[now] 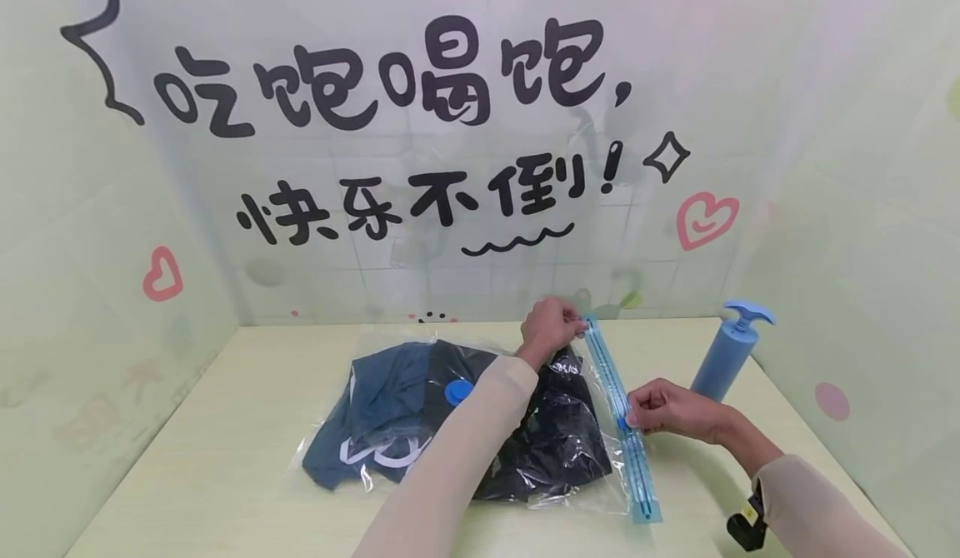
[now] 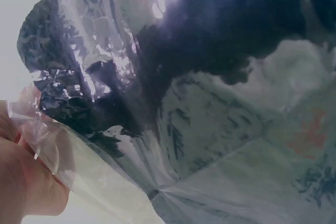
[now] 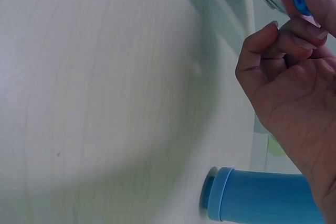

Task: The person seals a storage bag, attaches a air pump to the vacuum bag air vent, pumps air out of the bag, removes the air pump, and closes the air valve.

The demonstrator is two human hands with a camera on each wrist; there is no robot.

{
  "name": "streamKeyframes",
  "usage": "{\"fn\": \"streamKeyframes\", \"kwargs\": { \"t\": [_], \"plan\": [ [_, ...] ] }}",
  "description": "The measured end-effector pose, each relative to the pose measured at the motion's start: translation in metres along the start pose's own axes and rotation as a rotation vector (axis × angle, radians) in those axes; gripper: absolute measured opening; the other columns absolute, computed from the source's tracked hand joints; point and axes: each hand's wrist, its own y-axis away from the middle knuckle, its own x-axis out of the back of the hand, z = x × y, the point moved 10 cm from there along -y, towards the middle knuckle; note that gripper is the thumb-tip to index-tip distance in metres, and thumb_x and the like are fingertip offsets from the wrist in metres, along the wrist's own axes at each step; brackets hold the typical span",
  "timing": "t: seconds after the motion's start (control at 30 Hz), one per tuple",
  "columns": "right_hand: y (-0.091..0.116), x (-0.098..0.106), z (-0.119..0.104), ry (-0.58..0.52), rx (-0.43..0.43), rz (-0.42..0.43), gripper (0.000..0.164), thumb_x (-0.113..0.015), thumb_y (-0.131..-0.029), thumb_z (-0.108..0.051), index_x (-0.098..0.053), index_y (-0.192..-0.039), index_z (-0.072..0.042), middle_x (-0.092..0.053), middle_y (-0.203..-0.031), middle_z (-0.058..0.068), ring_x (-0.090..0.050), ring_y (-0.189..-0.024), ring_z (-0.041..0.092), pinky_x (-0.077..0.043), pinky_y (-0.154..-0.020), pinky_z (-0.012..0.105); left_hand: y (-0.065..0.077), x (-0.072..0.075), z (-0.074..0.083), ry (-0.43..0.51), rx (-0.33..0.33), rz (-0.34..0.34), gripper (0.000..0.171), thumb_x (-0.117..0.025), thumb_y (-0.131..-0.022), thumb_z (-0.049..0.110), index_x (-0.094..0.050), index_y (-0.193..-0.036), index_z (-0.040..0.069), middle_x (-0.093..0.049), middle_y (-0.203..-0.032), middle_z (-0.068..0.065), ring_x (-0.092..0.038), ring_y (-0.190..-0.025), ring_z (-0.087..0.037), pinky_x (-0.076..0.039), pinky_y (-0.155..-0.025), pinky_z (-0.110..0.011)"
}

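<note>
Head view's got the clear bag [image 1: 558,437] mid-table, left hand [image 1: 552,325] pinching its zip strip [image 1: 610,375] near the back edge of the table [image 1: 210,441], right hand [image 1: 678,411] pinching the blue slider [image 1: 623,423], so if that left grip slackens, the strip could buckle and the slider skip, tbh.

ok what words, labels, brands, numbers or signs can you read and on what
"吃饱喝饱," on back wall, upper line
"快乐不倒!" on back wall, lower line
Faint reddish marks, left wall: too blurred to read
White shapes, blue cloth: no legible text
Clear bag, blue pump: nothing readable
</note>
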Motion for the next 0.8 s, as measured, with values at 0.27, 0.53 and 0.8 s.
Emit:
{"fn": "streamKeyframes", "kwargs": {
  "t": [0.27, 0.53, 0.8],
  "plan": [
    [0.001, -0.006, -0.003, -0.042, -0.004, -0.067, 0.026, -0.056, -0.102, -0.001, -0.049, -0.094, 0.023, -0.059, -0.085, 0.000, -0.054, -0.080, 0.013, -0.046, -0.074, 0.029, -0.001, 0.002, 0.001, -0.008, -0.006, -0.001, 0.020, -0.079, -0.091, 0.037, -0.074, -0.078, 0.023, -0.066, -0.074, 0.014, -0.059, -0.069, -0.009, -0.046, -0.060, -0.032],
    [0.003, -0.013, 0.000, -0.075, -0.030, -0.119, 0.026, -0.057, -0.101, 0.000, -0.049, -0.099, 0.025, -0.064, -0.089, 0.000, -0.056, -0.082, 0.013, -0.046, -0.074, 0.028, -0.002, 0.001, 0.002, 0.000, -0.025, 0.008, 0.020, -0.079, -0.092, 0.035, -0.074, -0.077, 0.022, -0.064, -0.073, 0.013, -0.058, -0.069, -0.010, -0.045, -0.061, -0.033],
    [0.008, -0.026, 0.001, -0.083, -0.049, -0.177, 0.028, -0.060, -0.099, 0.001, -0.044, -0.089, 0.023, -0.052, -0.076, -0.005, -0.046, -0.070, 0.008, -0.034, -0.064, 0.027, -0.005, 0.004, 0.000, 0.008, -0.020, 0.022, 0.019, -0.078, -0.092, 0.034, -0.074, -0.077, 0.022, -0.066, -0.073, 0.014, -0.060, -0.070, -0.009, -0.047, -0.063, -0.033]
  ]
}}
